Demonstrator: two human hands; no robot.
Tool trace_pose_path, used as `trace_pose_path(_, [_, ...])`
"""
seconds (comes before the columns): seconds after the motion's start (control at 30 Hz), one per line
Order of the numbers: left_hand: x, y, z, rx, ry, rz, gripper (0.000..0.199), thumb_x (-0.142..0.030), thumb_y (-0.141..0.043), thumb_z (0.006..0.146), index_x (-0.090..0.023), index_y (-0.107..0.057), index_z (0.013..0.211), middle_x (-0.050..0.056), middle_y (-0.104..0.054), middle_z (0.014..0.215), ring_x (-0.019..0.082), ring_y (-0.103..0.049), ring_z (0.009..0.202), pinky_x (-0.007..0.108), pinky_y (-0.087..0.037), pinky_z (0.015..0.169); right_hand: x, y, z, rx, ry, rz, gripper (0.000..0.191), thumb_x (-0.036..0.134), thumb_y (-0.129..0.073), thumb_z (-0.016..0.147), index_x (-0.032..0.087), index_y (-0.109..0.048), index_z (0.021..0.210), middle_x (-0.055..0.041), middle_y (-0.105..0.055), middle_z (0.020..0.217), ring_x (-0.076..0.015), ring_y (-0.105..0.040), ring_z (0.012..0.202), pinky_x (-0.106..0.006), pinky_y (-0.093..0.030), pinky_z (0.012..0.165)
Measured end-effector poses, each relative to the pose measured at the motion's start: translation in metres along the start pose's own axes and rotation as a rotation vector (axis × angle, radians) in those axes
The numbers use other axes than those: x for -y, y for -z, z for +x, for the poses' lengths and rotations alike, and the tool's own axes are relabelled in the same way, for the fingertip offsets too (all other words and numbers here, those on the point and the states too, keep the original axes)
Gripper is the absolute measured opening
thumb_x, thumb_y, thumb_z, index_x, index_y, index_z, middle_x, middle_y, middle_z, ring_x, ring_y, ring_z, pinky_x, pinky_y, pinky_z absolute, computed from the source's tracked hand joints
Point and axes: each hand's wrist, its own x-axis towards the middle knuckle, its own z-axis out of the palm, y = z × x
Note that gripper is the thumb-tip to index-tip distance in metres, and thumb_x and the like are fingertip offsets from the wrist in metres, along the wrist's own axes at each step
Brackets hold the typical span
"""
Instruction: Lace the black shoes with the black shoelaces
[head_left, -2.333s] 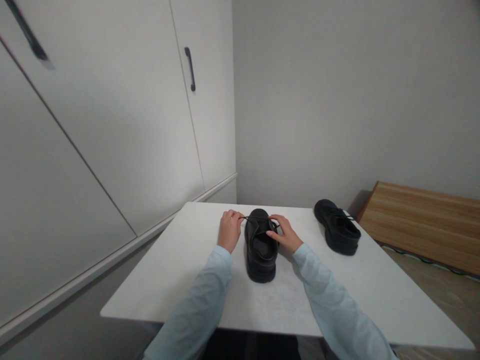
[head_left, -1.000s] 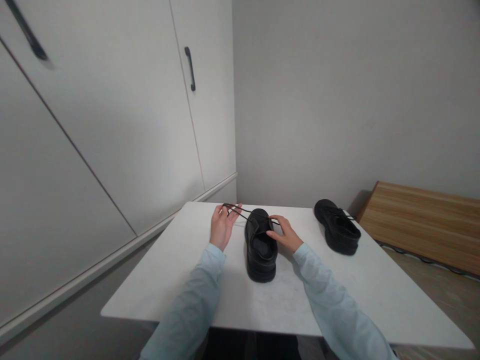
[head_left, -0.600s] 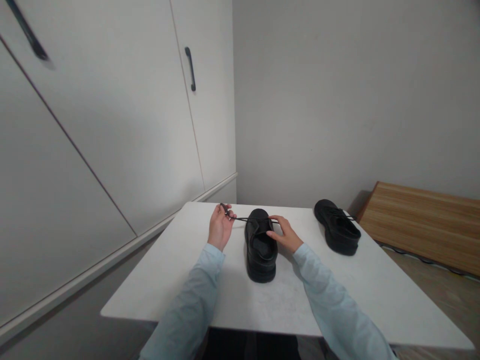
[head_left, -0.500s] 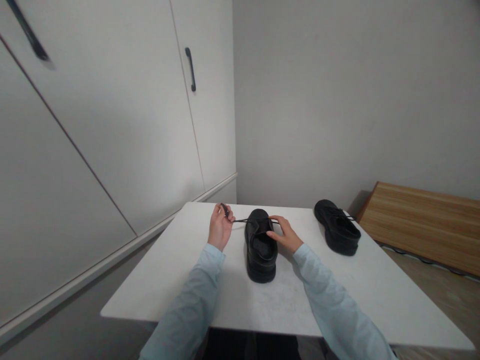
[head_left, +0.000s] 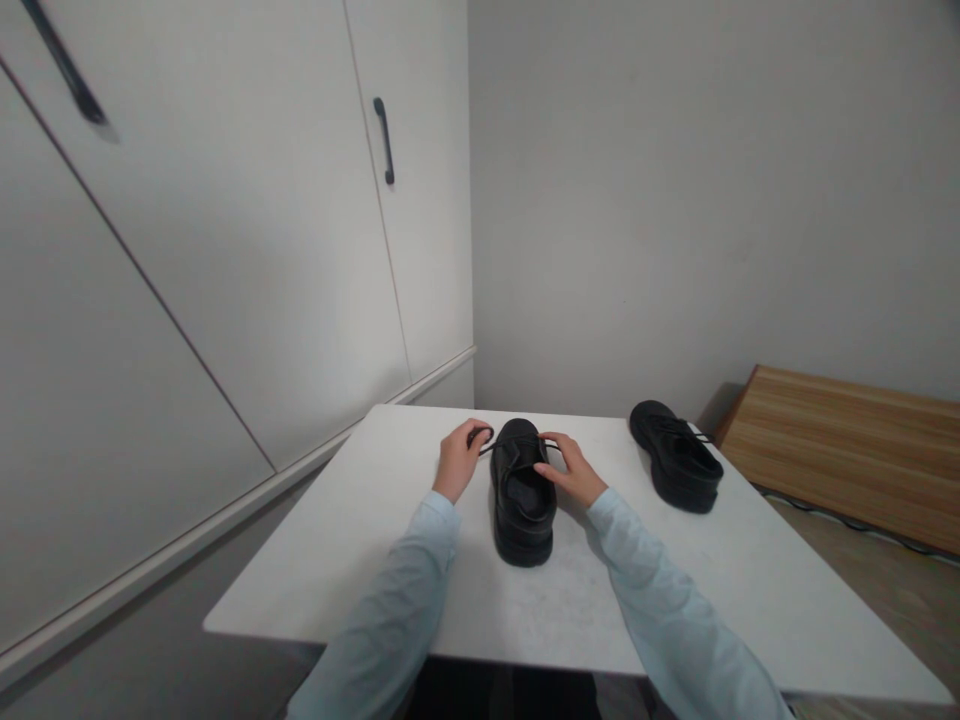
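A black lace-up shoe stands upright on the white table in front of me, its toe pointing away and its opening towards me. Off the shoe's left side, my left hand is closed on a bunched dark shoelace, close to the lacing. From the right, my right hand grips the shoe's side, thumb by the opening and fingers up by the lacing. A stretch of lace shows beside those fingers.
A second black shoe stands at the table's back right, laces across its top. White cabinet doors with dark handles rise on the left. Behind the white table is a grey wall; a wood-grain board lies beyond its right edge.
My left hand has moved right with the lace, closer to the shoe, and turned. The lace between it and the shoe now spans a shorter distance. My right hand stays in place.
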Motion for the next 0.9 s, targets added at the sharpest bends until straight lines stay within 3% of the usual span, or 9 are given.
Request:
trace_pose_path(0.13, [0.0063,-0.0054,-0.0031,0.163,0.009,0.154,0.016,-0.024,-0.058,0.078,-0.02,-0.066,0.092,0.001,-0.067,0.075,0.014,-0.061,0.071,0.026,-0.046,0.071,0.001,0.0003,0.0007,0.001,0.004,-0.001,0.048,0.049,-0.058,0.076,0.023,-0.05,0.115,-0.0097,-0.055,0.116,-0.0267,-0.048,0.111,-0.047,-0.036,0.098])
trace_pose_path(0.23, [0.0082,-0.0064,-0.0044,0.206,-0.039,0.297,0.022,-0.022,-0.059,0.079,-0.021,-0.066,0.099,0.002,-0.067,0.078,0.015,-0.061,0.073,0.026,-0.045,0.072,0.0016,0.0002,0.0011,0.002,0.005,-0.002,0.048,0.049,-0.058,0.076,0.022,-0.05,0.114,-0.0099,-0.055,0.115,-0.0267,-0.049,0.11,-0.046,-0.036,0.097])
trace_pose_path(0.4, [0.0047,-0.0048,-0.0065,0.264,-0.115,0.563,0.017,-0.023,-0.054,0.083,-0.02,-0.068,0.091,0.005,-0.064,0.08,0.018,-0.059,0.079,0.027,-0.043,0.072,0.0034,0.0004,0.0008,0.006,-0.008,-0.001,0.047,0.049,-0.058,0.075,0.022,-0.051,0.114,-0.0097,-0.055,0.115,-0.0271,-0.048,0.11,-0.046,-0.037,0.097])
trace_pose_path(0.67, [0.0029,-0.0035,-0.0091,0.235,-0.174,0.564,0.018,-0.022,-0.051,0.085,-0.021,-0.068,0.091,0.003,-0.057,0.078,0.016,-0.056,0.077,0.025,-0.042,0.071,0.0039,0.0009,0.0002,0.0,-0.006,-0.008,0.048,0.049,-0.058,0.075,0.022,-0.051,0.114,-0.0097,-0.055,0.114,-0.0269,-0.048,0.11,-0.045,-0.037,0.097])
trace_pose_path(0.9, [0.0106,-0.0068,-0.0063,0.063,-0.198,0.564,0.015,-0.024,-0.055,0.083,-0.02,-0.069,0.086,0.007,-0.054,0.09,0.019,-0.051,0.087,0.032,-0.042,0.079,0.003,0.0014,0.0001,0.006,0.0,-0.011,0.048,0.048,-0.058,0.076,0.022,-0.05,0.115,-0.0096,-0.055,0.115,-0.027,-0.048,0.11,-0.046,-0.037,0.097])
